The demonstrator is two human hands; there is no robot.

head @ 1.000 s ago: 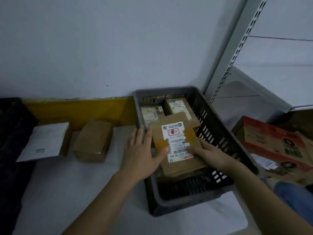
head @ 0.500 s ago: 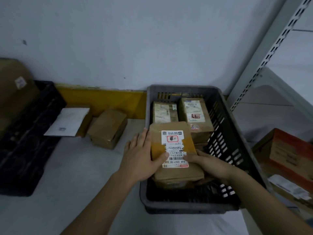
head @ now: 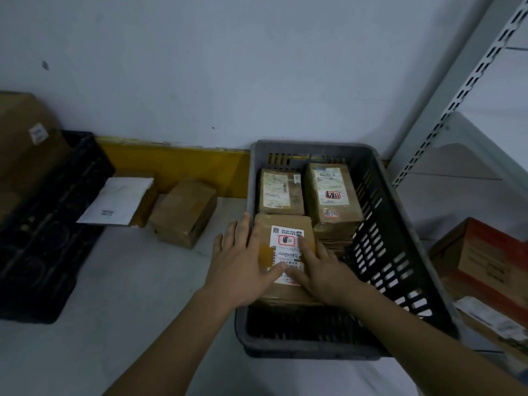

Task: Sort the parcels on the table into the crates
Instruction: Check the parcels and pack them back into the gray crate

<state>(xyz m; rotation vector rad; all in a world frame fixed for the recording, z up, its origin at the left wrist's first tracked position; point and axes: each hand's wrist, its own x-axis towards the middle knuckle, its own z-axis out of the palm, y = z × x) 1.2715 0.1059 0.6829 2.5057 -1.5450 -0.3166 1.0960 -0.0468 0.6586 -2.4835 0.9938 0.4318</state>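
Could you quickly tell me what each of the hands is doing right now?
Left hand: open, flat against the labelled parcel in the grey crate.
Right hand: open, resting flat on top of that parcel.

The labelled parcel (head: pixel 285 252) now lies lower and flatter in the grey crate (head: pixel 400 252), at centre frame, no longer tilted up. The right hand (head: pixel 323 270) has moved from the parcel's right edge onto its top, palm down over the label. The left hand (head: pixel 243 264) now lies flatter along the parcel's left side, thumb touching the right hand.
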